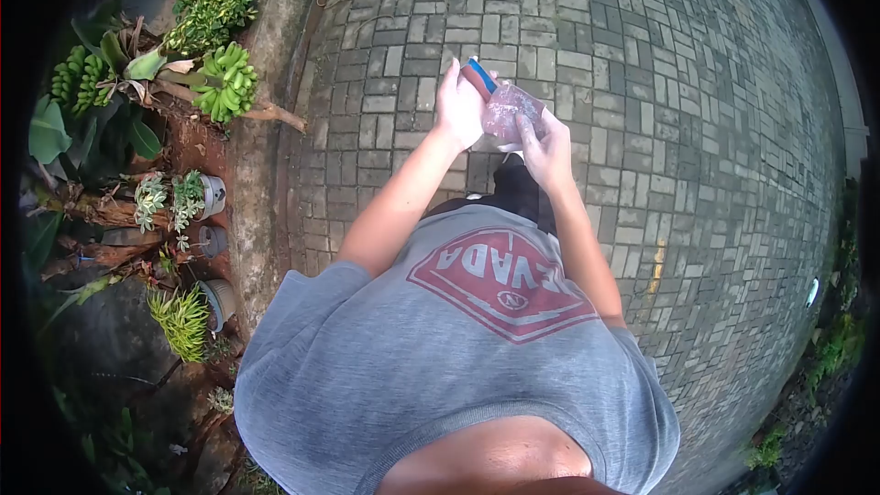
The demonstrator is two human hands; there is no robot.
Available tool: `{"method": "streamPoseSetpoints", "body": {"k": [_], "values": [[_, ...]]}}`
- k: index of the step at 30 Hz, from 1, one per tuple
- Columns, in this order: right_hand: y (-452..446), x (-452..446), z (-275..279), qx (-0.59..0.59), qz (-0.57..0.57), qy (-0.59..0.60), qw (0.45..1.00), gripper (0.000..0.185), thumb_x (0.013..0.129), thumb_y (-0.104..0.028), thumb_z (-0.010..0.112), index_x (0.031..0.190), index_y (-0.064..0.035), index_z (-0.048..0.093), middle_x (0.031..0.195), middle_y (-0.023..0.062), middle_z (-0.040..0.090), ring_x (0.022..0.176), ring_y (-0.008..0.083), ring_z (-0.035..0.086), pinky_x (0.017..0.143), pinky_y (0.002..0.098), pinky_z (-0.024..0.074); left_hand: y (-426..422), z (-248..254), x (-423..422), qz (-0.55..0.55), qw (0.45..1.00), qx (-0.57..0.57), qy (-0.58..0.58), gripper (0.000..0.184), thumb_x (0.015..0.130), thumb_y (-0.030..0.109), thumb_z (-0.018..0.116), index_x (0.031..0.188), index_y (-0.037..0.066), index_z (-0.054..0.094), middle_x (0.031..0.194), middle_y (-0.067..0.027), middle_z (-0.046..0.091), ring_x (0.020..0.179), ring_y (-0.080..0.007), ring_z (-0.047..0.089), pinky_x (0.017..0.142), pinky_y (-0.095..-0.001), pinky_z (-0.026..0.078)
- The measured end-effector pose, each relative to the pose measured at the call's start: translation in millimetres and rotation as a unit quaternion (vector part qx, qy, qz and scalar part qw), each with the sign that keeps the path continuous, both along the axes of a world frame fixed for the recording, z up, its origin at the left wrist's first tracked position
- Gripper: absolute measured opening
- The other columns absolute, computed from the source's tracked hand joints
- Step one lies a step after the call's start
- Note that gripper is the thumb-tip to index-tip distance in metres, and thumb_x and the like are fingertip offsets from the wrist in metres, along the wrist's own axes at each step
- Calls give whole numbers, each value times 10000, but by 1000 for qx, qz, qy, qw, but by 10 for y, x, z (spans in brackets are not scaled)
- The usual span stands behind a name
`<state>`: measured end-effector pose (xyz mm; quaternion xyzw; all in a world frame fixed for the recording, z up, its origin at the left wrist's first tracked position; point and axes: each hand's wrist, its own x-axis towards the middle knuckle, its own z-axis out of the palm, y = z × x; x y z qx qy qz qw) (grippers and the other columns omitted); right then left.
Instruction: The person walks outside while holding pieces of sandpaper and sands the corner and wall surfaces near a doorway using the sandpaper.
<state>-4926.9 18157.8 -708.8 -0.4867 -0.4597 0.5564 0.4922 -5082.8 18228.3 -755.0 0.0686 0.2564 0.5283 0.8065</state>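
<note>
Paving of weathered, grey rectangular bricks [408, 37], laid in a basket-like pattern with dark joints, spreads beneath two outstretched hands. The left hand [461, 115], whitish as if dusted, cups a flat brown piece with a bright blue edge [483, 76], its thumb raised beside it. The right hand [549, 148] pinches a thin, brownish-purple sheet [504, 115] speckled with white, thumb pressed flat on its face. The sheet lies between the hands, overlapping the blue-edged piece's near end; I cannot tell whether they touch. Below is a soft, heathered grey T-shirt [477, 376] with a red angular emblem. Leftward runs a rough, stained concrete kerb [252, 160], beside plump, curved green bananas [225, 82].
</note>
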Motion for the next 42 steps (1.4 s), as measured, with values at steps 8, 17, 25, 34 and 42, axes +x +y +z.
{"method": "streamPoseSetpoints", "body": {"k": [8,17,25,34,42], "values": [[2512,351,21,-3,77,103,992,309,1012,-35,544,1308,52,568,1118,129,677,909,177,694,660,317,654,2303,-30,299,61,997,-34,42,644,983,666,351,1267,99,464,1180,-131,557,1150,-332,564,1038,-505,439],[5038,455,129,42,132,33,990,316,1010,-54,556,1299,74,559,1089,145,696,862,192,712,686,333,647,4510,161,314,150,988,-21,0,595,984,656,381,1248,127,447,1174,-120,544,1129,-298,557,1001,-481,441],[7362,188,-131,82,109,-93,986,292,1008,-46,548,1277,59,594,923,102,734,702,139,703,613,292,590,6939,-99,121,95,995,-10,-14,593,991,648,361,1206,108,478,1128,-121,581,1122,-336,576,978,-526,468],[10010,-52,-199,50,60,18,997,309,988,-62,602,1281,36,610,1020,88,724,854,102,658,743,290,568,9774,-260,-11,10,998,-44,-38,579,936,627,524,1110,89,649,1109,-142,675,1046,-343,657,931,-545,525],[12685,-114,-444,81,87,9,993,280,995,-72,595,1257,23,624,1041,60,720,904,91,636,821,270,522,12088,-347,-61,43,996,-50,58,587,994,576,403,1250,94,620,1257,-142,654,1140,-335,639,990,-542,497]]}}
